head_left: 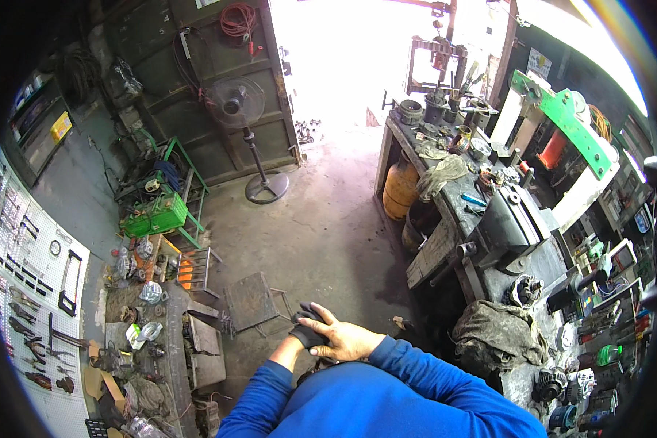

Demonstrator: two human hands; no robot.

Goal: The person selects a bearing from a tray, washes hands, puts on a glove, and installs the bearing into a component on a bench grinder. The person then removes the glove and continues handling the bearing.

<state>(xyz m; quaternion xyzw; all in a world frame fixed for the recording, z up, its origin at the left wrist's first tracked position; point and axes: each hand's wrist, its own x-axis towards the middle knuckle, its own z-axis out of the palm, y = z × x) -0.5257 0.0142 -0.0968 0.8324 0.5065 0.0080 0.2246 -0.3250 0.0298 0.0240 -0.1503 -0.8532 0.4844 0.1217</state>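
My left hand (308, 337) wears a black glove and is held in front of my body, above the floor. Its fingers look stretched out, though my right hand partly covers them. Bare and ungloved, my right hand (347, 337) reaches across from the right, its fingers closed over the black glove at the back of the left hand. Just beyond both hands stands a low, worn stool (254, 301) with a metal frame.
On the right, a long workbench (452, 212) carries a grimy cloth (496, 336), a rag, a green press frame (566, 120) and alternator parts. To the left are a cluttered bench (177, 350) and a tool pegboard (36, 270). A pedestal fan (252, 146) stands ahead near the bright doorway.
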